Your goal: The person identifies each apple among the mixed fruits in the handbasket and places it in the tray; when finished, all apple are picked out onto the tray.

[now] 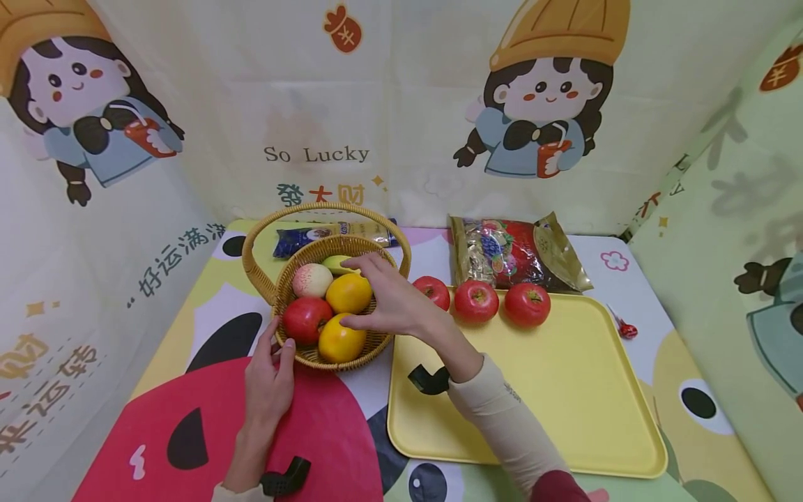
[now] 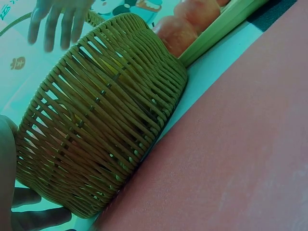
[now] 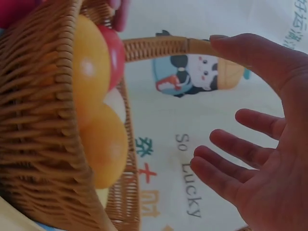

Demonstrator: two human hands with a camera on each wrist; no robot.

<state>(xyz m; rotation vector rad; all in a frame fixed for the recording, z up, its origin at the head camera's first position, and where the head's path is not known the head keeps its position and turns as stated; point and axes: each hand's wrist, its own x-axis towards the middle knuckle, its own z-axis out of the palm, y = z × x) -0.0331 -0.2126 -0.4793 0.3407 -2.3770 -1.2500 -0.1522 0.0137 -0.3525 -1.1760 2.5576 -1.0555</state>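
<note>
A wicker basket (image 1: 380, 344) with a tall handle holds a red apple (image 1: 304, 322), a pale speckled peach (image 1: 312, 281), two yellow-orange mango-like fruits (image 1: 341, 340) and a greenish-yellow fruit (image 1: 339, 263). My left hand (image 1: 268, 380) touches the basket's near left side, its fingers against the woven wall at the rim. Above the basket's right side hovers my right hand (image 1: 398, 300), thumb and fingers spread over the yellow-orange fruits. In the right wrist view, nothing is in the right hand (image 3: 260, 168), and a gap shows between it and the fruit.
Right of the basket lies a yellow tray (image 1: 533, 383), with three red apples (image 1: 477, 301) in a row along its far edge. Behind them rests a shiny red-and-gold bag (image 1: 508, 251). A lollipop (image 1: 627, 329) lies beyond the tray's right edge; a blue-and-gold packet (image 1: 295, 240) is behind the basket.
</note>
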